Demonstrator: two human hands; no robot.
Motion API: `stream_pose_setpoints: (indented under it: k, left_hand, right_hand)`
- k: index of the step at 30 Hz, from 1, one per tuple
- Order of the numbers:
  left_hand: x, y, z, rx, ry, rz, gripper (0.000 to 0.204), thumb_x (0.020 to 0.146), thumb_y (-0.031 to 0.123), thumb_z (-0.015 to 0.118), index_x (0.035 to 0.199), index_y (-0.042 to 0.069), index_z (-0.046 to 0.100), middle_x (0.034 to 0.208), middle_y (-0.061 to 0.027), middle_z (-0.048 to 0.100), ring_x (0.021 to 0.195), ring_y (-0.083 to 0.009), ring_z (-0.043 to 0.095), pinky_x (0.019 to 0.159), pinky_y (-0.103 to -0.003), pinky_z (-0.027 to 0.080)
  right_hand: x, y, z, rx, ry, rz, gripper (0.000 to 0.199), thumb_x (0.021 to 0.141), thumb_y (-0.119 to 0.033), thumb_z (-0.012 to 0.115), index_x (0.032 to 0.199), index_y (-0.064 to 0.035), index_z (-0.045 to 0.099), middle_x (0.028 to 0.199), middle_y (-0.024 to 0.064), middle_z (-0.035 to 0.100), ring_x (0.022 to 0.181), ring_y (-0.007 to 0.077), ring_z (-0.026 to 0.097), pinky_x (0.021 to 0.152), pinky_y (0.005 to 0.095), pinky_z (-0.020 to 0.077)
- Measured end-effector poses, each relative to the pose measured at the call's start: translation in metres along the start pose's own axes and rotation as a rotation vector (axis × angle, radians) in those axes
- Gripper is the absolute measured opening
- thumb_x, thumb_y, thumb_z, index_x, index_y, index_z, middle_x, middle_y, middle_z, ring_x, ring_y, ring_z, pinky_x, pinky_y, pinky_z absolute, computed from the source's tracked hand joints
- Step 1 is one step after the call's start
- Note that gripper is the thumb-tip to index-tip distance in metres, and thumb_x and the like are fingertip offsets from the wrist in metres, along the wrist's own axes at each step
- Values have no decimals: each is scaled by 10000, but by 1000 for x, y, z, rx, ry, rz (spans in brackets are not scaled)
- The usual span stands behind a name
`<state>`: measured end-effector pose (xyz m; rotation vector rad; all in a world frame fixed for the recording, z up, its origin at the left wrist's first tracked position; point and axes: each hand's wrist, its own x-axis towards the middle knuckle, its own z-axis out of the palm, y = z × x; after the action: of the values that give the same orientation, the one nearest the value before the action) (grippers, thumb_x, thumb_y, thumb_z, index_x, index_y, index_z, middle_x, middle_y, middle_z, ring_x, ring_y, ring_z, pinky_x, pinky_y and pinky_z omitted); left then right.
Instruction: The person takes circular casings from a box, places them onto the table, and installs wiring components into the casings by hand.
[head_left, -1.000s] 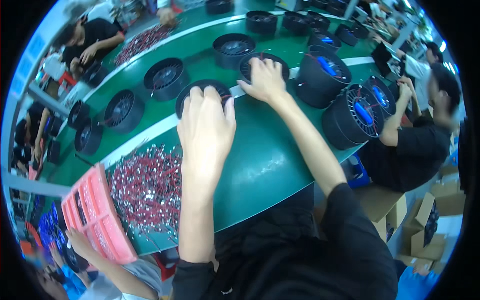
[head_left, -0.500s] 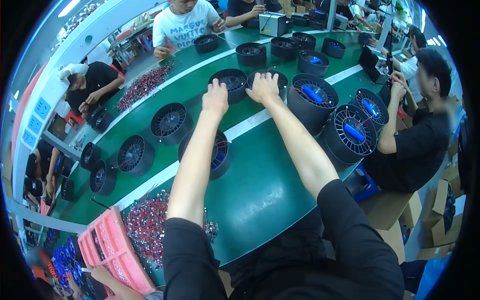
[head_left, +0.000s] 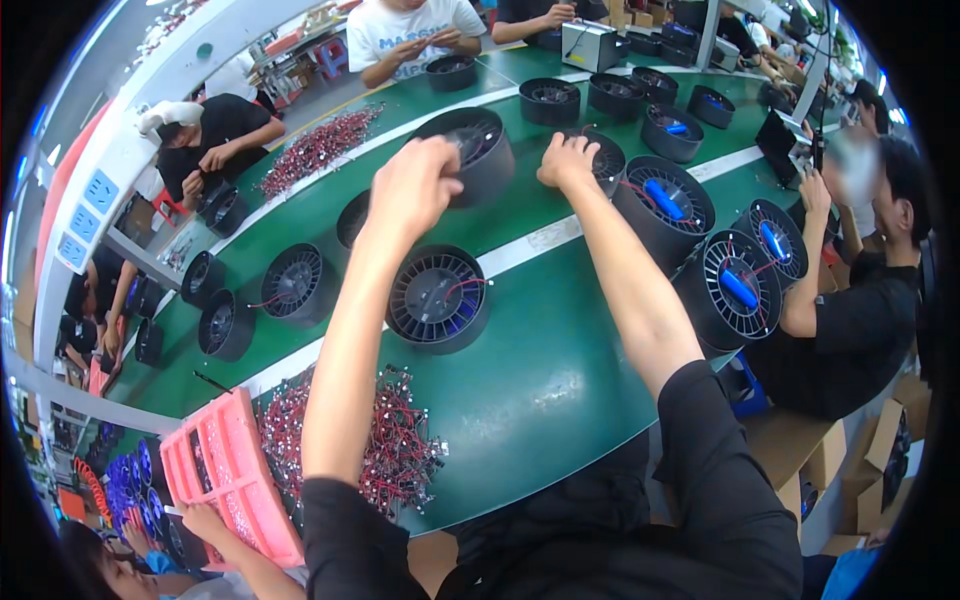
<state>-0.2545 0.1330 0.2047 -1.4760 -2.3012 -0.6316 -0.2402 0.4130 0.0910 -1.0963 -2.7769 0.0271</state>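
My left hand [head_left: 415, 188] is closed on the near left side of a round black fan housing [head_left: 488, 165], which looks raised and tilted above the green table. Its fingertips are partly hidden behind the wall. To the right, my right hand [head_left: 568, 162] has its fingers bent over the left rim of another black fan housing [head_left: 608, 165]. Between my forearms and nearer to me stands a fan housing [head_left: 437, 300] with a radial grille and a thin red wire. Another fan housing [head_left: 352, 218] is half covered by my left forearm.
Fan housings with blue cylinders [head_left: 662, 200] stand at the right. A pile of red-black wires with connectors [head_left: 385, 450] lies near my left forearm, beside a pink divided tray [head_left: 225, 460]. Other people work around the green table [head_left: 540, 400]; one sits close at the right.
My left hand has lifted its fan housing and drawn it leftward. My right hand and its housing have shifted slightly away from me. The view has turned a little.
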Motion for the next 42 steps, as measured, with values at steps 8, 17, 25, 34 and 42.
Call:
stream_pose_setpoints:
  k: [8,17,25,34,42]
  left_hand:
    - [-148,120,-114,33,-164,-10,108,717,60,689,801,53,621,801,-84,555,807,-297,576,648,-420,478]
    - [-239,186,-31,-145,-279,99,187,698,51,653,877,101,626,904,-25,549,887,-212,582,614,-338,520]
    - [-250,164,-36,-429,-195,-159,142,790,67,688,929,77,660,961,-58,591,933,-260,597,701,-380,534]
    - [-267,59,-44,83,-134,-443,84,827,82,705,906,68,679,914,-99,588,960,-318,600,793,-422,527]
    - [-258,42,-28,-74,-207,-274,81,821,82,709,885,41,682,886,-111,586,944,-334,607,934,-414,505]
  right_hand:
    - [-57,-42,-43,223,-189,-432,638,885,-449,680,1361,-56,517,1378,202,578,1359,395,438,1124,580,283]
    - [-205,-10,-137,478,-280,-942,436,951,-401,657,1199,-43,627,1211,172,650,1194,348,563,1034,459,434]
    - [-332,44,-118,489,-187,-1011,562,875,-354,732,1277,2,566,1407,197,519,1354,414,434,1119,482,347]
    - [-398,38,-99,450,-161,-1125,422,821,-216,759,1156,-12,602,1234,133,559,1157,334,537,969,448,412]
    - [-402,21,-81,582,-81,-1082,350,770,-109,783,1064,-6,624,1090,99,587,958,286,561,837,375,436]
